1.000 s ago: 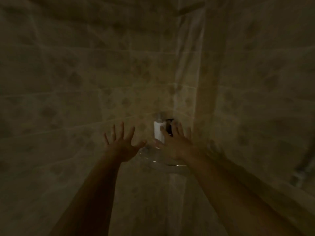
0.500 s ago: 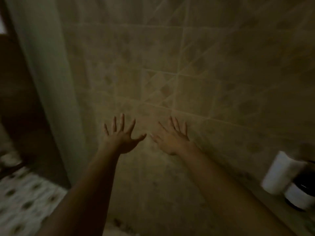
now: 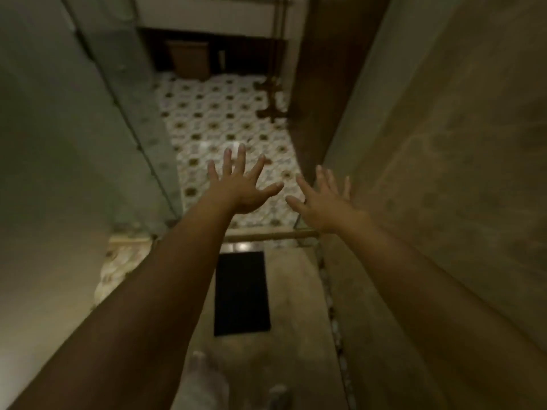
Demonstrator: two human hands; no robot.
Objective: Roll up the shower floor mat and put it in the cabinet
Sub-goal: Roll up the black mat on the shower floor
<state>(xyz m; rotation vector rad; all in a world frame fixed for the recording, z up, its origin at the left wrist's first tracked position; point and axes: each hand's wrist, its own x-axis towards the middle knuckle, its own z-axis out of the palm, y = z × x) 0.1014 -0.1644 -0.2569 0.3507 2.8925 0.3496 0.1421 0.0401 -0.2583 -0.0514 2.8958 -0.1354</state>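
Both hands, left hand (image 3: pixel 241 187) and right hand (image 3: pixel 324 202), hang spread and empty; what looks like the dark mat (image 3: pixel 241 294) lies flat below on the shower floor (image 3: pixel 293 291); rolling not yet begun; next, stoop for its near edge.

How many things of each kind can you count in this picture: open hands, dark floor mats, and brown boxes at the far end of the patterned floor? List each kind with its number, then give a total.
Open hands: 2, the left hand and the right hand, both empty with fingers spread.
Dark floor mats: 1, the shower floor mat, lying flat.
Brown boxes: 1, the brown box.
Total: 4
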